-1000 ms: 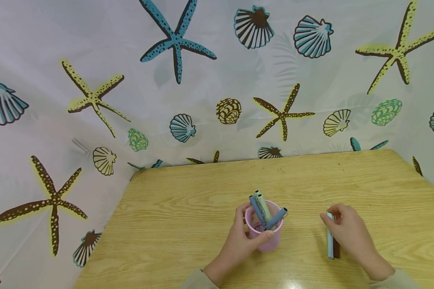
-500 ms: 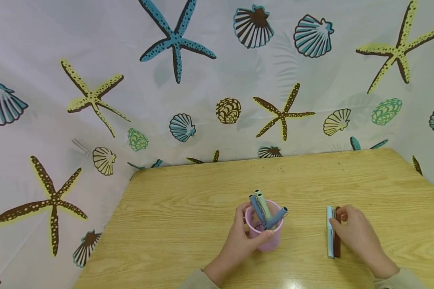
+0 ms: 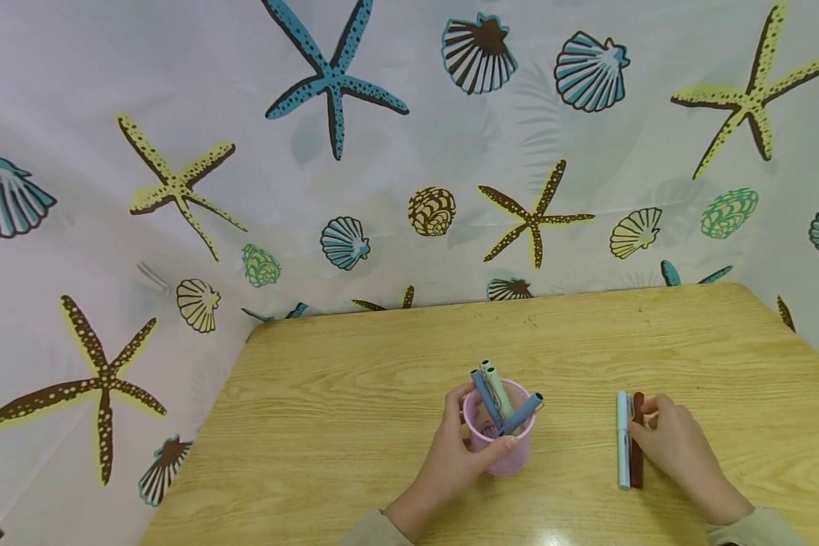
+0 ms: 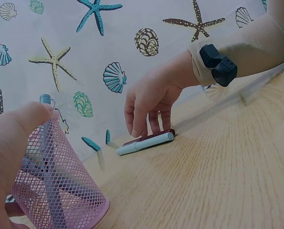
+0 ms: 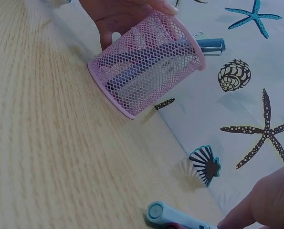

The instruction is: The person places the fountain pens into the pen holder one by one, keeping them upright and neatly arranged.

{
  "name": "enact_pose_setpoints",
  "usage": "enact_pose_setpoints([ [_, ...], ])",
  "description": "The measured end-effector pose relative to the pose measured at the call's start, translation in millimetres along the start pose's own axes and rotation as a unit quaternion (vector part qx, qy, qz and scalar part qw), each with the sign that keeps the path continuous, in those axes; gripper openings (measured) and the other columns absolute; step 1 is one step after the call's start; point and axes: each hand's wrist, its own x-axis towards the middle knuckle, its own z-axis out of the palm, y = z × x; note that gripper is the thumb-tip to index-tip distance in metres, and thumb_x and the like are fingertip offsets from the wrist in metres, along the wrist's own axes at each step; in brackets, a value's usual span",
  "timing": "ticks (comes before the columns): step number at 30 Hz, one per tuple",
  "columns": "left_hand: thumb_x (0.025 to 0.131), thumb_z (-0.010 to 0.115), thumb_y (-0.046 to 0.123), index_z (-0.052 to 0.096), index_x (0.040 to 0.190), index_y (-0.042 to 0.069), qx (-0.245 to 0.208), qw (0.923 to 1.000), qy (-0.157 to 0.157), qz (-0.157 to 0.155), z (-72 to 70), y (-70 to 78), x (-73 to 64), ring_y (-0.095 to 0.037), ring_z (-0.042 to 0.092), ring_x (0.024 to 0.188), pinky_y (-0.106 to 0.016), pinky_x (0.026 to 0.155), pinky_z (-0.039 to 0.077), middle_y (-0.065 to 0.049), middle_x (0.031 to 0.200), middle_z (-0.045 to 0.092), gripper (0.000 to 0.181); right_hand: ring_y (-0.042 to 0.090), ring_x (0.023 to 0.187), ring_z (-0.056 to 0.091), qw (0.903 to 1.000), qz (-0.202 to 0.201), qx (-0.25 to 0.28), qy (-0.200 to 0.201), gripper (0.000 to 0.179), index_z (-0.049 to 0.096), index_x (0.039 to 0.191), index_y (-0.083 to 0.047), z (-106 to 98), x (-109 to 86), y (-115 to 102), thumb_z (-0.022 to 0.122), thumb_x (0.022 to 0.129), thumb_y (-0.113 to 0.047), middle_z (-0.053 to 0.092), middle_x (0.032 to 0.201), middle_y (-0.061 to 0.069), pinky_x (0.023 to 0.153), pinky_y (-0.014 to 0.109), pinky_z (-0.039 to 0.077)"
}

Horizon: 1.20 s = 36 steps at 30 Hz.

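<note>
My left hand point(image 3: 459, 449) grips a pink mesh pen cup point(image 3: 508, 459), thumb over the near rim and fingers round its far left side. Several capped pens lean in the cup, among them a blue pen point(image 3: 524, 412) tilted right and a pale green pen point(image 3: 499, 390). To the right, a light blue pen point(image 3: 623, 455) and a dark red pen point(image 3: 638, 468) lie side by side on the table. The right hand point(image 3: 681, 444) pinches the dark red pen by its upper half between thumb and fingers. In the left wrist view the light blue pen point(image 4: 149, 142) partly hides it.
The wood-grain table point(image 3: 355, 425) ends at the back against a white cloth point(image 3: 382, 152) printed with starfish and shells, which also hangs at both sides. Several fingers' width of table separates the cup from the two lying pens.
The right hand has shifted slightly right, from over the light blue pen to the dark red pen, uncovering the tops of both. My left hand and the cup have stayed put.
</note>
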Motion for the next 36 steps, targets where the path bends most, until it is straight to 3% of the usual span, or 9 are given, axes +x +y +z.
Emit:
enact_pose_setpoints([
  [11, 0.083, 0.071, 0.024, 0.023, 0.139, 0.014, 0.006, 1.0, -0.003, -0.004, -0.5, 1.6, -0.7, -0.028, 0.042, 0.12, -0.042, 0.09, 0.045, -0.01, 0.132, 0.037, 0.074, 0.038, 0.081, 0.059, 0.9996, 0.015, -0.001, -0.022, 0.037, 0.046, 0.104, 0.018, 3.6, 2.7, 5.5, 0.063, 0.083, -0.008, 0.06, 0.087, 0.029, 0.065, 0.045, 0.049],
  [18, 0.083, 0.071, 0.023, 0.023, 0.139, 0.015, 0.005, 1.0, -0.002, -0.008, -1.3, 1.8, -0.2, -0.027, 0.043, 0.12, -0.042, 0.09, 0.045, -0.01, 0.132, 0.038, 0.074, 0.015, 0.048, 0.053, 0.9986, 0.036, 0.015, -0.036, 0.039, 0.044, 0.106, 0.023, 5.5, 5.3, 7.1, 0.058, 0.083, -0.005, 0.059, 0.075, 0.019, 0.045, 0.031, 0.045],
  [23, 0.084, 0.071, 0.022, 0.023, 0.139, 0.014, 0.004, 1.0, -0.002, -0.004, -1.4, 1.4, 0.6, -0.028, 0.043, 0.12, -0.042, 0.089, 0.045, -0.01, 0.132, 0.038, 0.074, 0.014, 0.049, 0.053, 0.9964, 0.063, 0.029, -0.05, 0.038, 0.045, 0.107, 0.022, 5.0, 8.5, 6.1, 0.057, 0.084, -0.005, 0.056, 0.076, 0.018, 0.042, 0.029, 0.047],
  [31, 0.082, 0.072, 0.029, 0.023, 0.139, 0.029, 0.01, 0.9999, 0.007, 0.002, -0.2, -33.9, 9.8, -0.02, 0.042, 0.12, -0.037, 0.088, 0.046, 0.0, 0.132, 0.038, 0.075, 0.016, 0.048, 0.052, 0.9938, 0.077, 0.048, -0.064, 0.033, 0.046, 0.103, 0.019, 3.9, 10.2, 7.4, 0.055, 0.084, -0.007, 0.053, 0.071, 0.015, 0.042, 0.028, 0.048],
  [36, 0.08, 0.074, 0.035, 0.024, 0.137, 0.034, 0.017, 0.9998, 0.013, -0.006, 0.7, -36.9, 9.0, -0.015, 0.043, 0.119, -0.034, 0.089, 0.045, 0.006, 0.13, 0.039, 0.075, 0.017, 0.05, 0.052, 0.9929, 0.082, 0.061, -0.062, 0.034, 0.044, 0.104, 0.017, 4.0, 6.8, 8.2, 0.056, 0.085, -0.008, 0.053, 0.073, 0.015, 0.043, 0.029, 0.049],
])
